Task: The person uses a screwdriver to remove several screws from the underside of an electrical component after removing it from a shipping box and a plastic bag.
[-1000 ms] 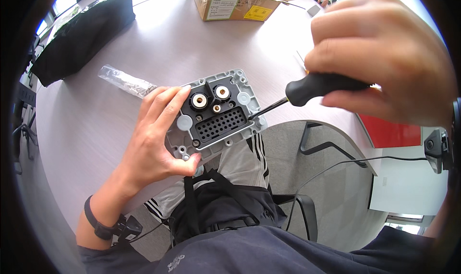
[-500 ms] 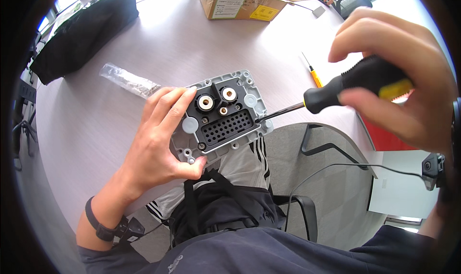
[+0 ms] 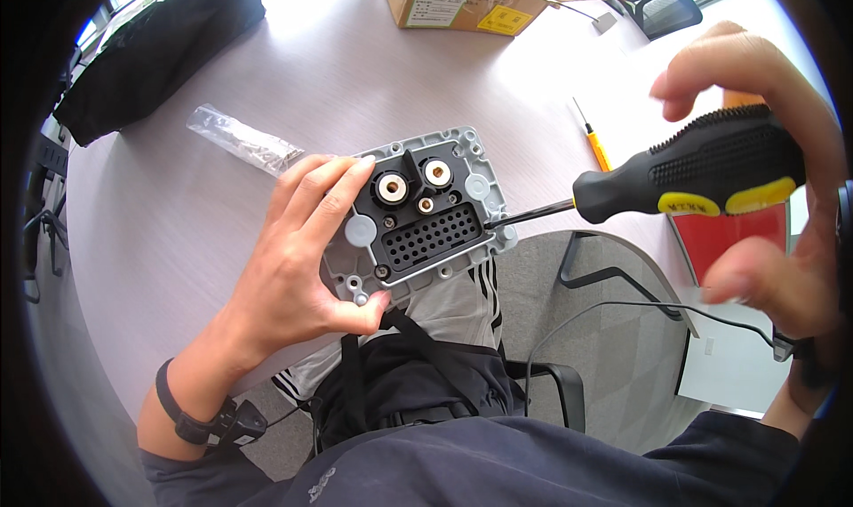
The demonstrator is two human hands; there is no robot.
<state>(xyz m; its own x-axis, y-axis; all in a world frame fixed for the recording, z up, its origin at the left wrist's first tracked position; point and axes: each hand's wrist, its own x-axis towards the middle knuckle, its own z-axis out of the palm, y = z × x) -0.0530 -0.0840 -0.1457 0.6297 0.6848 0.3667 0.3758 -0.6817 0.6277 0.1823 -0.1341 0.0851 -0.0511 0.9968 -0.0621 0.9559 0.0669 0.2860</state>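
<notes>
Right hand (image 3: pixel 822 187) has opened since half a second ago: its thumb, then against the handle of the black-and-yellow screwdriver (image 3: pixel 649 178), now stands below and apart from it, slightly blurred, and the fingers arch above. Those fingers are released and spread. Cannot tell whether the butt of the handle touches the palm.

Screwdriver lies aslant, its shaft pointing to the left. Tip is at the right-hand lower corner of the black insert (image 3: pixel 409 222), which sits in the grey housing (image 3: pixel 360 231). Whether the tip is seated in a screw head: too small to tell.

Left hand (image 3: pixel 284 267) grasps the housing at its left end, fingers over the upper edge, thumb at the lower edge. Housing is held tilted at the near edge of the tabletop (image 3: pixel 178 205), partly above the wearer's lap. Insert face shows two large round terminals, one smaller one and a block of round holes.

Elsewhere on the tabletop: clear plastic bag (image 3: pixel 240 140) with small parts, just beyond the left hand; thin yellow-handled tool (image 3: pixel 598 147), to the right of the housing; cardboard box (image 3: pixel 471 5) at the far side; large black bag (image 3: pixel 160 63), far left.
</notes>
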